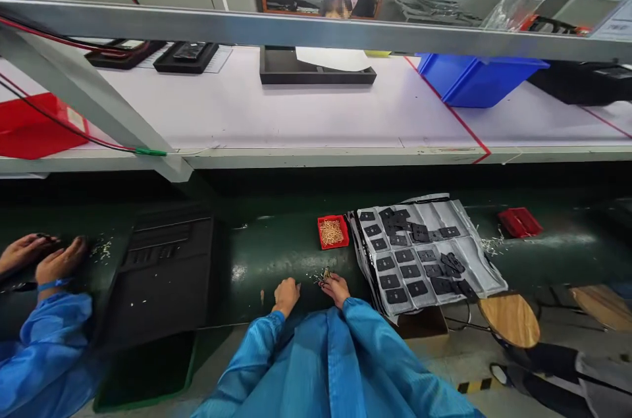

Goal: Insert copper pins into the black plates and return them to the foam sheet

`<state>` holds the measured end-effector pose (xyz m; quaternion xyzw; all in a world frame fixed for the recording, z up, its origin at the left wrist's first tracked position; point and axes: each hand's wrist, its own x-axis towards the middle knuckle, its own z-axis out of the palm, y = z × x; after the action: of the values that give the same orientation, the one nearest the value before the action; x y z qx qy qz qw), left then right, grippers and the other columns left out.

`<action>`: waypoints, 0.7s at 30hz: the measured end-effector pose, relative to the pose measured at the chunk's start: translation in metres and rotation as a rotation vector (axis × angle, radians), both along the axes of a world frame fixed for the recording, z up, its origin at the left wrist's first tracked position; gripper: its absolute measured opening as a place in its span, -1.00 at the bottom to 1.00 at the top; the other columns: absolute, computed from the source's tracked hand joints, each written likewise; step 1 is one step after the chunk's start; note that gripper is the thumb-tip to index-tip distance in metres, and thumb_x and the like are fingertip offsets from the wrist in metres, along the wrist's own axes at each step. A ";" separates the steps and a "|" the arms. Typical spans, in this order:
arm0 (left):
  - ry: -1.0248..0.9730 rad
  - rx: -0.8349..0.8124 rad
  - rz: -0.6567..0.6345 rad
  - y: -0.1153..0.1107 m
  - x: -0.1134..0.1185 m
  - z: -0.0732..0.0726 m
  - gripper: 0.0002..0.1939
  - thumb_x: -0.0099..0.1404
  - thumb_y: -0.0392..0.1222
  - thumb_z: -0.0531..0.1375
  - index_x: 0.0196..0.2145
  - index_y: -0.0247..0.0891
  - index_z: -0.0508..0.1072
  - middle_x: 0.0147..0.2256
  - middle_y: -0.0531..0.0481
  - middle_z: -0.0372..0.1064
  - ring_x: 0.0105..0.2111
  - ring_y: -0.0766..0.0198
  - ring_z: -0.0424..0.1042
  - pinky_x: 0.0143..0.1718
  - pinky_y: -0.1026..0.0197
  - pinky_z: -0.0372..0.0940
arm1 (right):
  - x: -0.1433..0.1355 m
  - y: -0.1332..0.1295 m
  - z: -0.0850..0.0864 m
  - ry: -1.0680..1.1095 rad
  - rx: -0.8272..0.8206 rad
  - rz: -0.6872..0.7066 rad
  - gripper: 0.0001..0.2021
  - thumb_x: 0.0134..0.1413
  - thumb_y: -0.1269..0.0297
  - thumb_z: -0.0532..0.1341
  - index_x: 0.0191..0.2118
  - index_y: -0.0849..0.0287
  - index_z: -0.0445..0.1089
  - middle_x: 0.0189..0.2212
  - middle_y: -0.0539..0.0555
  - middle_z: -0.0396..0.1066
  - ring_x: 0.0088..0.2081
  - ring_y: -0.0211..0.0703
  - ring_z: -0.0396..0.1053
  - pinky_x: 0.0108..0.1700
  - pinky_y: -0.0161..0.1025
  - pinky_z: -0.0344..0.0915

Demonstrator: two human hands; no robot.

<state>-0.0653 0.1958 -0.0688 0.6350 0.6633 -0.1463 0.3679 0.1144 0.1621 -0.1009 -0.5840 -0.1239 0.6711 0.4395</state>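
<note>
My left hand (286,297) is closed at the near edge of the dark green work surface (276,253), with its fingers curled. Whatever it may hold is hidden. Just to the right, my right hand (336,287) has its fingertips pinched around small gold-coloured pins (326,272). Beside those fingertips lie tiny pale bits (316,278), too small to name. A little beyond my hands stands a small red tray (333,219) filled with gold-coloured pins (330,232).
Right of me, a compartmented grey sheet (447,207) carries several flat black parts (409,271). Farther right sits a red box (520,222). At left lie a large black tray (162,299) and a co-worker's hands (62,263). A white shelf (306,118) runs across above.
</note>
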 end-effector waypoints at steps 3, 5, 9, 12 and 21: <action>-0.077 0.098 -0.054 0.005 0.013 -0.005 -0.63 0.51 -0.09 0.28 0.18 -0.24 0.46 0.14 -0.18 0.46 0.05 0.01 0.54 0.05 -0.14 0.50 | 0.006 0.003 0.001 -0.083 -0.014 0.024 -0.61 0.37 0.10 0.29 0.19 0.15 0.40 0.15 0.16 0.46 0.06 -0.02 0.51 0.07 0.05 0.53; -0.123 0.153 -0.086 0.009 0.023 -0.009 -0.62 0.50 -0.10 0.28 0.20 -0.24 0.45 0.17 -0.19 0.44 0.07 0.00 0.52 0.07 -0.15 0.49 | 0.011 0.005 0.001 -0.131 -0.021 0.040 -0.61 0.37 0.10 0.30 0.19 0.15 0.40 0.15 0.16 0.45 0.06 -0.01 0.51 0.08 0.06 0.52; -0.177 0.211 -0.125 0.020 0.032 -0.020 -0.65 0.49 -0.11 0.29 0.16 -0.25 0.48 0.18 -0.18 0.44 0.09 -0.01 0.51 0.08 -0.15 0.48 | 0.018 0.001 0.002 -0.201 -0.026 0.076 -0.61 0.37 0.10 0.29 0.19 0.15 0.40 0.17 0.17 0.45 0.08 -0.01 0.50 0.10 0.07 0.51; -0.211 0.224 -0.143 0.027 0.033 -0.025 -0.69 0.49 -0.12 0.30 0.12 -0.26 0.50 0.15 -0.17 0.45 0.09 -0.01 0.51 0.09 -0.16 0.47 | 0.026 -0.007 0.007 -0.245 -0.034 0.085 -0.62 0.37 0.10 0.29 0.19 0.15 0.41 0.16 0.16 0.45 0.07 -0.01 0.50 0.09 0.06 0.52; -0.344 0.194 -0.022 0.046 0.037 -0.032 -0.81 0.50 -0.12 0.29 -0.04 -0.27 0.54 -0.04 -0.10 0.53 -0.08 0.11 0.55 -0.03 -0.02 0.50 | 0.120 -0.014 0.043 -0.340 0.059 -0.054 -0.67 0.34 0.09 0.32 0.11 0.10 0.48 0.15 0.09 0.47 0.08 0.06 0.50 0.05 -0.02 0.53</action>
<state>-0.0287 0.2417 -0.1008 0.6902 0.5948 0.0248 0.4113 0.2343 0.1477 -0.0575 -0.6792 -0.2004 0.5465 0.4471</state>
